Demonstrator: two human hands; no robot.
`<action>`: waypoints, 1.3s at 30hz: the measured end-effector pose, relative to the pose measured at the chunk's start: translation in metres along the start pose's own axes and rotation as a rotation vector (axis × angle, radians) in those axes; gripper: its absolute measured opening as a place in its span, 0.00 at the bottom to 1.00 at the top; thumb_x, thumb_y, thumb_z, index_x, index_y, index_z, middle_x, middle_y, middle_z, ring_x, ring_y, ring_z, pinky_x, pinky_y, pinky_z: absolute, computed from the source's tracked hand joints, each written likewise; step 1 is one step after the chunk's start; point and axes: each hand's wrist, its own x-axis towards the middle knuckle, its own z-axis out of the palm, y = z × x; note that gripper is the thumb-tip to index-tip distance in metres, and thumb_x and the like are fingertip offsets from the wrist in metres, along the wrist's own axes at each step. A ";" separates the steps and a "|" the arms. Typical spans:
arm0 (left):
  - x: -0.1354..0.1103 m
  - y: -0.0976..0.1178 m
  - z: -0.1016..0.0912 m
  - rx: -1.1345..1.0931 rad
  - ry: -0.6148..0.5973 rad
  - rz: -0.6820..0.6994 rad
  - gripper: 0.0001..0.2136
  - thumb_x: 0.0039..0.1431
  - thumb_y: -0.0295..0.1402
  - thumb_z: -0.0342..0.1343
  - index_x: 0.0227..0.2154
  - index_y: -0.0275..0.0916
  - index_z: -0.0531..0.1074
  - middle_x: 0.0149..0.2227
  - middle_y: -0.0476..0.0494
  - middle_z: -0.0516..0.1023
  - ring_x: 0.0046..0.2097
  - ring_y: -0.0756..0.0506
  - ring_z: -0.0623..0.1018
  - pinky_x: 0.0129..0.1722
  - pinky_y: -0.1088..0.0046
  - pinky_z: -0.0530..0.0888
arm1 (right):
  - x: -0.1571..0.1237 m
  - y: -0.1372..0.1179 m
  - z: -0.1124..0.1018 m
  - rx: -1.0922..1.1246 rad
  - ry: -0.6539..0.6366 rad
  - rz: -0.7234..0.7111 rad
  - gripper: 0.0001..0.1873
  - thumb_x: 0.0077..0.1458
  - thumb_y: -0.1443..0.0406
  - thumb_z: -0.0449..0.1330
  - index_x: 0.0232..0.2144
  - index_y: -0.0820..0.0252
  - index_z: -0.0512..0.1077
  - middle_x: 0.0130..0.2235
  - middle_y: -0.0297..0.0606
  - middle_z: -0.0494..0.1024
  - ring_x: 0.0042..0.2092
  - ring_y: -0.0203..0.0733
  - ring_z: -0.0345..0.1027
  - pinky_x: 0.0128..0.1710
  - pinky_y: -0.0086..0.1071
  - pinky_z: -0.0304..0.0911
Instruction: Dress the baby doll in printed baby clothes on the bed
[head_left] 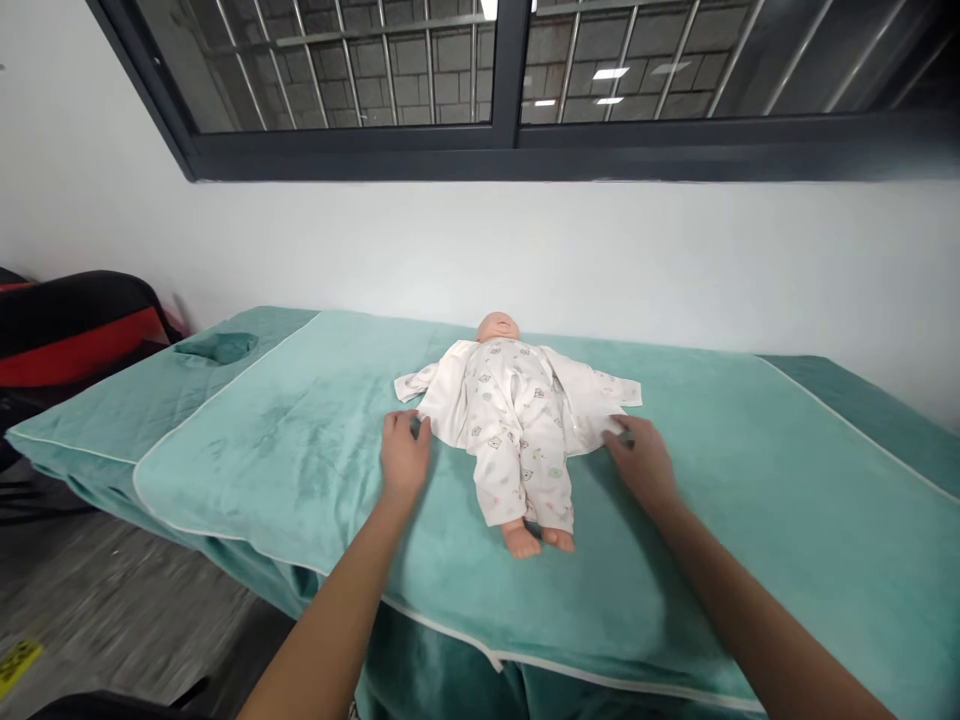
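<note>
A baby doll (517,420) lies on its back on a teal blanket (315,440), head toward the wall. It wears a patterned white romper, and a white garment (585,395) lies spread open beneath it. My left hand (403,452) rests on the blanket beside the garment's left edge, fingers lying flat and touching the cloth. On the other side, my right hand (641,460) lies at the garment's right edge, fingertips on the fabric.
The blanket covers a padded table (90,425) with a face hole (217,347) at its left end. A white wall and a dark-framed window (510,90) stand behind. A black and red chair (67,335) stands at the far left.
</note>
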 end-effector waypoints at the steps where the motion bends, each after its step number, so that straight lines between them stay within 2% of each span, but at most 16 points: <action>1: 0.006 0.001 0.002 0.056 0.013 -0.090 0.15 0.62 0.40 0.51 0.45 0.37 0.73 0.49 0.35 0.73 0.51 0.38 0.75 0.53 0.61 0.70 | 0.010 0.006 -0.002 -0.050 0.020 0.084 0.25 0.55 0.56 0.56 0.50 0.65 0.72 0.52 0.54 0.75 0.54 0.56 0.67 0.56 0.46 0.60; 3: 0.017 0.004 0.008 0.131 -0.028 -0.203 0.15 0.59 0.43 0.54 0.43 0.38 0.74 0.50 0.33 0.72 0.52 0.34 0.74 0.52 0.57 0.69 | 0.030 0.010 -0.005 -0.071 -0.035 0.249 0.28 0.54 0.54 0.58 0.51 0.67 0.71 0.54 0.57 0.74 0.56 0.58 0.66 0.57 0.48 0.58; 6: 0.029 0.007 0.010 0.111 -0.076 -0.282 0.09 0.57 0.37 0.56 0.36 0.39 0.73 0.47 0.34 0.74 0.50 0.33 0.75 0.49 0.56 0.69 | 0.056 0.004 -0.008 0.000 -0.162 0.390 0.27 0.48 0.54 0.64 0.47 0.65 0.73 0.51 0.56 0.76 0.54 0.62 0.68 0.55 0.50 0.60; 9: 0.039 0.012 0.002 0.010 -0.086 -0.302 0.05 0.57 0.34 0.55 0.31 0.39 0.71 0.39 0.40 0.76 0.44 0.37 0.76 0.44 0.61 0.70 | 0.078 -0.016 -0.013 0.119 -0.254 0.392 0.21 0.41 0.58 0.69 0.38 0.65 0.76 0.42 0.52 0.80 0.46 0.61 0.73 0.46 0.46 0.67; 13: 0.051 0.040 -0.019 -0.182 -0.046 -0.234 0.07 0.63 0.37 0.50 0.33 0.39 0.67 0.34 0.46 0.74 0.39 0.45 0.75 0.40 0.70 0.71 | 0.101 -0.062 -0.024 0.475 -0.388 0.304 0.16 0.49 0.59 0.62 0.39 0.61 0.76 0.39 0.45 0.81 0.41 0.49 0.75 0.40 0.38 0.70; 15: 0.054 0.064 -0.026 -0.271 -0.016 -0.166 0.08 0.64 0.39 0.48 0.35 0.40 0.66 0.35 0.48 0.73 0.39 0.46 0.74 0.40 0.72 0.71 | 0.104 -0.093 -0.030 0.779 -0.468 0.210 0.18 0.50 0.60 0.61 0.44 0.59 0.75 0.43 0.43 0.80 0.44 0.48 0.75 0.43 0.38 0.70; 17: 0.052 0.087 -0.027 -0.378 -0.025 -0.035 0.08 0.65 0.40 0.49 0.37 0.41 0.65 0.36 0.48 0.73 0.40 0.46 0.74 0.40 0.72 0.71 | 0.099 -0.123 -0.034 0.841 -0.552 0.098 0.21 0.49 0.60 0.63 0.48 0.56 0.75 0.45 0.41 0.80 0.45 0.47 0.74 0.44 0.38 0.69; 19: 0.042 0.105 -0.024 -0.399 -0.137 0.141 0.07 0.65 0.39 0.48 0.39 0.42 0.66 0.39 0.47 0.75 0.42 0.46 0.75 0.43 0.70 0.71 | 0.087 -0.145 -0.036 0.630 -0.651 -0.044 0.22 0.48 0.61 0.65 0.48 0.55 0.76 0.44 0.39 0.79 0.44 0.47 0.73 0.42 0.37 0.68; 21: 0.026 0.112 -0.018 -0.305 -0.331 0.322 0.06 0.66 0.36 0.47 0.41 0.42 0.66 0.42 0.45 0.77 0.45 0.44 0.76 0.46 0.67 0.71 | 0.072 -0.154 -0.037 0.375 -0.801 -0.177 0.22 0.47 0.61 0.66 0.47 0.54 0.77 0.40 0.38 0.79 0.39 0.44 0.72 0.38 0.35 0.65; 24: 0.002 0.105 -0.012 -0.143 -0.530 0.592 0.06 0.64 0.31 0.50 0.42 0.41 0.69 0.52 0.41 0.77 0.54 0.40 0.74 0.55 0.59 0.67 | 0.057 -0.148 -0.039 0.277 -0.989 -0.210 0.22 0.52 0.56 0.63 0.50 0.53 0.75 0.35 0.36 0.78 0.34 0.41 0.69 0.33 0.33 0.62; 26: -0.006 0.098 -0.011 -0.166 -0.549 0.633 0.07 0.64 0.32 0.51 0.43 0.43 0.72 0.53 0.44 0.77 0.56 0.40 0.74 0.58 0.58 0.65 | 0.057 -0.139 -0.040 0.363 -0.941 -0.169 0.21 0.56 0.52 0.60 0.48 0.56 0.75 0.34 0.36 0.78 0.33 0.40 0.69 0.33 0.33 0.62; 28: -0.004 0.093 -0.012 -0.292 -0.515 0.512 0.08 0.65 0.33 0.51 0.42 0.43 0.73 0.47 0.46 0.80 0.50 0.44 0.77 0.53 0.64 0.69 | 0.065 -0.133 -0.036 0.410 -0.756 -0.132 0.19 0.58 0.51 0.58 0.42 0.58 0.76 0.33 0.37 0.77 0.34 0.40 0.68 0.35 0.34 0.62; 31: 0.020 0.092 -0.008 -0.438 -0.347 0.265 0.08 0.64 0.34 0.50 0.39 0.41 0.75 0.42 0.46 0.81 0.44 0.46 0.78 0.44 0.70 0.72 | 0.088 -0.134 -0.018 0.332 -0.440 -0.071 0.14 0.58 0.54 0.57 0.36 0.57 0.75 0.35 0.37 0.78 0.36 0.41 0.69 0.38 0.35 0.61; 34: 0.057 0.094 0.009 -0.444 -0.153 0.116 0.09 0.62 0.32 0.52 0.40 0.40 0.76 0.43 0.44 0.82 0.44 0.45 0.78 0.47 0.69 0.72 | 0.119 -0.145 0.013 0.173 -0.230 -0.090 0.11 0.59 0.58 0.55 0.36 0.58 0.73 0.41 0.41 0.79 0.40 0.44 0.70 0.41 0.37 0.61; 36: 0.082 0.098 0.025 -0.428 -0.111 0.078 0.10 0.61 0.32 0.51 0.40 0.38 0.77 0.42 0.43 0.82 0.44 0.45 0.78 0.49 0.67 0.71 | 0.138 -0.153 0.035 0.045 -0.167 -0.118 0.13 0.60 0.57 0.54 0.36 0.60 0.72 0.42 0.47 0.78 0.42 0.48 0.70 0.42 0.38 0.61; 39: 0.116 0.105 0.050 -0.346 -0.180 0.091 0.11 0.61 0.33 0.51 0.34 0.38 0.79 0.37 0.42 0.82 0.40 0.44 0.78 0.46 0.67 0.71 | 0.159 -0.160 0.063 -0.114 -0.221 -0.059 0.18 0.60 0.52 0.54 0.36 0.62 0.72 0.39 0.53 0.78 0.42 0.53 0.71 0.41 0.40 0.61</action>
